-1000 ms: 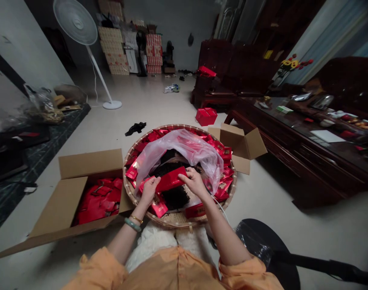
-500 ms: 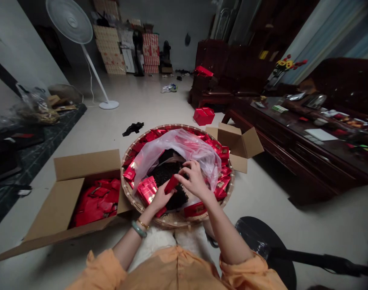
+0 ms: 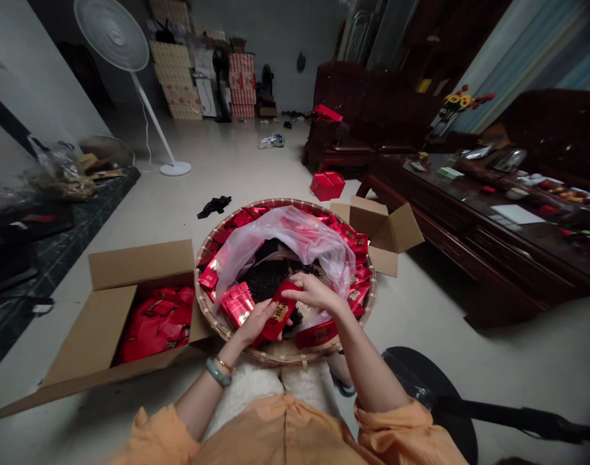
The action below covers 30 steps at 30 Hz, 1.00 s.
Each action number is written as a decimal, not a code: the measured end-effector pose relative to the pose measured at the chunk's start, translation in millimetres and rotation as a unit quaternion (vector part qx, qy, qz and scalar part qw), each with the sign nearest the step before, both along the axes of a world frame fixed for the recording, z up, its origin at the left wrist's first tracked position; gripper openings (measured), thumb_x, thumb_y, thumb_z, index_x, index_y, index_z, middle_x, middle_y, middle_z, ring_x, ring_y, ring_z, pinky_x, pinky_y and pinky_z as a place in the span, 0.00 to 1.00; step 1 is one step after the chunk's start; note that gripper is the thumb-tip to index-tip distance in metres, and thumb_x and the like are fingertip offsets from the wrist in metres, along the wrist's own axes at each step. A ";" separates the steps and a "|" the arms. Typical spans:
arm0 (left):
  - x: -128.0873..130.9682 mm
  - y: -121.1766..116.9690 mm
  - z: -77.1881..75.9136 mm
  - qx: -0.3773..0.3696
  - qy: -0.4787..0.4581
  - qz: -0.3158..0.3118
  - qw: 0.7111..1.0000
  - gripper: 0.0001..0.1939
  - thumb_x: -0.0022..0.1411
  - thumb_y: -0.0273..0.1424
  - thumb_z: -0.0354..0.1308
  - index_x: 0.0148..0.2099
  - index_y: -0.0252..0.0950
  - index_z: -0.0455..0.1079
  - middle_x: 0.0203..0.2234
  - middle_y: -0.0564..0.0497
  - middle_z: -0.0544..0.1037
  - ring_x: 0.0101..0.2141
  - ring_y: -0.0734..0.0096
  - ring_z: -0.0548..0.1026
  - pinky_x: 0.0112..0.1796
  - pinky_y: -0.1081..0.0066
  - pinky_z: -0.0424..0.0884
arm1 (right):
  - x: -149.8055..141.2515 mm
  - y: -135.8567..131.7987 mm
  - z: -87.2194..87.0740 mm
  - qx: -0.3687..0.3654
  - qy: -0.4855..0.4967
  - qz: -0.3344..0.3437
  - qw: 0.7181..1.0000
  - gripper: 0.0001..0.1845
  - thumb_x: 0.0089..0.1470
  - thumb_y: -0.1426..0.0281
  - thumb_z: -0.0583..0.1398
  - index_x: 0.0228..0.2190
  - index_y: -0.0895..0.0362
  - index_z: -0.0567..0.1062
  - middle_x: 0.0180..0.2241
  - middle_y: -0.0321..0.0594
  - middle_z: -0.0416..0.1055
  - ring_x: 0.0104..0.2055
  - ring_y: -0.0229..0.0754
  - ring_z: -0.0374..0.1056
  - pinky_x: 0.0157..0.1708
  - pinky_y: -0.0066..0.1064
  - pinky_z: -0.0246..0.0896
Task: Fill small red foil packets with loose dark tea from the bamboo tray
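My left hand (image 3: 256, 321) grips the lower left side of a red packet (image 3: 281, 311) with gold print. The fingers of my right hand (image 3: 316, 292) are closed on its upper right edge. Beneath them, a round woven basket (image 3: 372, 287) holds a clear plastic bag (image 3: 285, 223), its mouth spread wide. Inside the bag lie dark, loose shreds that look like dried leaves (image 3: 264, 279). Several shiny red packets (image 3: 237, 302) stand at the bag's left side, and more line the basket's edge. Another red packet (image 3: 318, 334) lies at the near right.
An open carton (image 3: 98, 329) full of red packets is on the floor to the left. Behind the basket at right stands a second open carton (image 3: 396, 229). A dark wooden table (image 3: 450, 239) runs along the right. A round black base (image 3: 430, 381) is at my right.
The red packet has turned so its printed face shows. My right hand has come down from above the dark shreds and taken hold of its edge.
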State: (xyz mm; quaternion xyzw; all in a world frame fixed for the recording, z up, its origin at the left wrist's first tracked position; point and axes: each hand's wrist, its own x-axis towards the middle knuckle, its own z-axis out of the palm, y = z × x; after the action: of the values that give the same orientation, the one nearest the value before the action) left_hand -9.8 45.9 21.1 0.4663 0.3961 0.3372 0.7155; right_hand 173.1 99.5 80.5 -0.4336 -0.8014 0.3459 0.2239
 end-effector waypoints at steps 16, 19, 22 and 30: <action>-2.6 0.3 6.3 -0.062 -0.034 0.022 0.997 0.30 0.53 0.49 0.57 0.51 0.33 0.63 0.30 0.46 0.78 0.24 0.66 0.76 0.25 0.71 0.69 | -10.6 -7.1 -15.6 -0.027 0.183 -0.130 0.974 0.12 0.47 0.61 0.61 0.28 0.57 0.73 0.22 0.33 0.67 0.24 0.35 0.61 0.24 0.25 0.56; 1.1 3.3 4.8 -0.015 0.028 0.048 0.998 0.26 0.53 0.50 0.55 0.44 0.33 0.68 0.27 0.49 0.78 0.23 0.69 0.74 0.25 0.71 0.67 | -13.5 -7.2 -10.1 0.010 0.113 -0.125 0.986 0.18 0.48 0.58 0.61 0.38 0.56 0.73 0.24 0.33 0.69 0.26 0.35 0.63 0.26 0.25 0.55; 6.9 4.1 3.2 0.051 0.098 0.079 0.991 0.22 0.50 0.49 0.59 0.33 0.33 0.71 0.24 0.51 0.77 0.25 0.69 0.72 0.27 0.72 0.67 | -21.8 -7.4 -6.9 0.046 -0.014 -0.140 0.989 0.19 0.48 0.52 0.60 0.27 0.56 0.74 0.21 0.35 0.68 0.23 0.36 0.61 0.24 0.26 0.50; 11.1 -7.6 6.3 -0.069 0.011 0.028 0.997 0.30 0.49 0.57 0.53 0.34 0.32 0.69 0.22 0.48 0.77 0.21 0.65 0.75 0.24 0.69 0.69 | -32.9 -4.2 -27.2 0.107 -0.082 -0.182 0.974 0.30 0.49 0.45 0.55 0.13 0.56 0.66 0.13 0.33 0.59 0.18 0.33 0.50 0.21 0.28 0.39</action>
State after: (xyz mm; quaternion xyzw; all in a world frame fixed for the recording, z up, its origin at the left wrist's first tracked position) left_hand 1.3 38.3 27.3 0.4085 0.4387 0.3240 0.7319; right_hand 140.3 95.3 53.3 -0.5724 -0.7570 0.1753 0.2616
